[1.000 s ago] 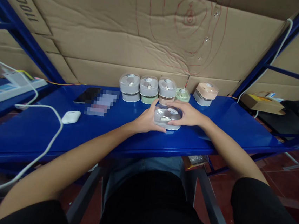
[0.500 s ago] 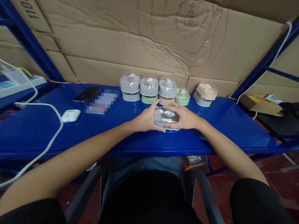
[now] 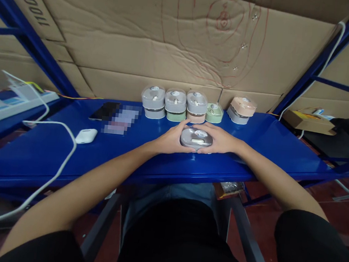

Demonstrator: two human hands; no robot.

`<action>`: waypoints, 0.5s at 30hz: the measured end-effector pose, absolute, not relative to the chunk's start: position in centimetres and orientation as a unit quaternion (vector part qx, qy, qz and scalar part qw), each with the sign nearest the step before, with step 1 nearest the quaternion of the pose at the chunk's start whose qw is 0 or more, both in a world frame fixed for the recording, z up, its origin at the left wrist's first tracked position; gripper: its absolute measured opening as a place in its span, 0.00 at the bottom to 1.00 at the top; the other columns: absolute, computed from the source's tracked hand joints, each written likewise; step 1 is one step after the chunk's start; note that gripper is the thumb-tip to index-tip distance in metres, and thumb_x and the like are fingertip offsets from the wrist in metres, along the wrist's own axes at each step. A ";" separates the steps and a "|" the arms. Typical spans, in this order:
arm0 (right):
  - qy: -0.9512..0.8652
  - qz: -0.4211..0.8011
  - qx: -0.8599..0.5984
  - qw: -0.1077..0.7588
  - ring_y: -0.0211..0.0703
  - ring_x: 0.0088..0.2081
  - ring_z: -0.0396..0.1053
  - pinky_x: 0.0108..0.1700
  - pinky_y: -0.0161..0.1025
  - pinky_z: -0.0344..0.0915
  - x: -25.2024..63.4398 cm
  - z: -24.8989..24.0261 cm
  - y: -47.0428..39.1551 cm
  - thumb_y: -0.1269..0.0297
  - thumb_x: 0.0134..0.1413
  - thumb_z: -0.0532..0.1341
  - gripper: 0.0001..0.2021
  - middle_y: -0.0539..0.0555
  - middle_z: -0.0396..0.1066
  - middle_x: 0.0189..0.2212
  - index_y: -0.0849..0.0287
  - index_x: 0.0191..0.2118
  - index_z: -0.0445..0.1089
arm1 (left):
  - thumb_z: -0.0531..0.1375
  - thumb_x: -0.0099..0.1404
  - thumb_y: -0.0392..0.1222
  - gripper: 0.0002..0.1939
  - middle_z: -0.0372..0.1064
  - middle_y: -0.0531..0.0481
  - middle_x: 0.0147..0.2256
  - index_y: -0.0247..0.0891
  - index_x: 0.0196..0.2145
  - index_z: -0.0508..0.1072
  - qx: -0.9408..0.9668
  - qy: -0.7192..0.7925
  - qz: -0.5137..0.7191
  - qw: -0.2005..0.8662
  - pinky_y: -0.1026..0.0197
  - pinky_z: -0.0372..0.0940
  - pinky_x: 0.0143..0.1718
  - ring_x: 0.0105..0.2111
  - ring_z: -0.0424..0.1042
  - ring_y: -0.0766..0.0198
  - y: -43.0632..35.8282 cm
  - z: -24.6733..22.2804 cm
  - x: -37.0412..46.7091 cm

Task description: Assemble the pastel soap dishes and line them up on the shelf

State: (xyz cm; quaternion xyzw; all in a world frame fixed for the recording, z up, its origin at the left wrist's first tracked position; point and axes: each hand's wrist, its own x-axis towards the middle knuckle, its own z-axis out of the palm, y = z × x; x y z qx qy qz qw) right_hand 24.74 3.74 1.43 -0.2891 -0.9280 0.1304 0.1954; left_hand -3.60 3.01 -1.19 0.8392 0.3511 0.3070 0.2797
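Between my two hands is a small grey plastic box (image 3: 196,138) with a clear lid, a round sticker and a pale latch on its front. My left hand (image 3: 171,139) wraps round its left side, thumb low along the front. My right hand (image 3: 223,140) grips the right side in the same way. The box is near the front edge of the blue table (image 3: 146,163); whether its base touches the table is hidden. Behind my hands stand similar boxes in stacks: a grey stack (image 3: 153,101), a grey box over green (image 3: 175,105) and a grey box over pink (image 3: 196,106).
A single green box (image 3: 214,113) and a peach-over-grey stack (image 3: 241,110) stand at the back right. On the left lie a white earbud case (image 3: 86,135), a dark phone (image 3: 104,111) and a white cable (image 3: 63,165). A cardboard wall (image 3: 123,52) rises behind.
My right hand has shifted slightly right and its fingers now close along the box's right side and front. The view has moved a little; the other boxes stay put.
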 end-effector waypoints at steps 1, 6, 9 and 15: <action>-0.928 0.129 -0.290 0.196 0.72 0.64 0.74 0.66 0.67 0.73 25.2 1.4 3.3 0.32 0.56 0.75 0.53 0.63 0.72 0.67 0.46 0.81 0.61 | 0.81 0.53 0.62 0.65 0.72 0.29 0.68 0.40 0.78 0.56 0.842 0.346 0.301 0.283 0.30 0.67 0.70 0.69 0.72 0.30 2.9 -1.1 -3.6; -0.913 0.116 -0.332 0.206 0.67 0.56 0.77 0.59 0.65 0.78 29.6 1.2 -0.3 0.33 0.58 0.74 0.50 0.61 0.74 0.59 0.41 0.81 0.61 | 0.75 0.62 0.58 0.49 0.81 0.39 0.57 0.40 0.73 0.62 0.860 0.326 0.280 0.277 0.38 0.70 0.68 0.60 0.80 0.42 2.3 -0.6 -3.5; -0.886 0.090 -0.397 0.222 0.66 0.52 0.78 0.57 0.65 0.78 34.2 1.0 -2.4 0.32 0.58 0.74 0.49 0.61 0.75 0.55 0.43 0.79 0.64 | 0.70 0.67 0.56 0.38 0.82 0.41 0.55 0.42 0.68 0.66 0.864 0.329 0.280 0.259 0.40 0.70 0.65 0.59 0.81 0.46 2.4 -0.5 -3.7; -0.769 0.006 -0.597 0.228 0.69 0.51 0.79 0.59 0.64 0.74 45.2 0.1 -1.7 0.31 0.52 0.74 0.48 0.63 0.79 0.52 0.47 0.74 0.71 | 0.68 0.70 0.56 0.34 0.82 0.42 0.54 0.42 0.67 0.66 0.865 0.331 0.278 0.256 0.40 0.72 0.64 0.58 0.81 0.47 2.5 -0.5 -3.8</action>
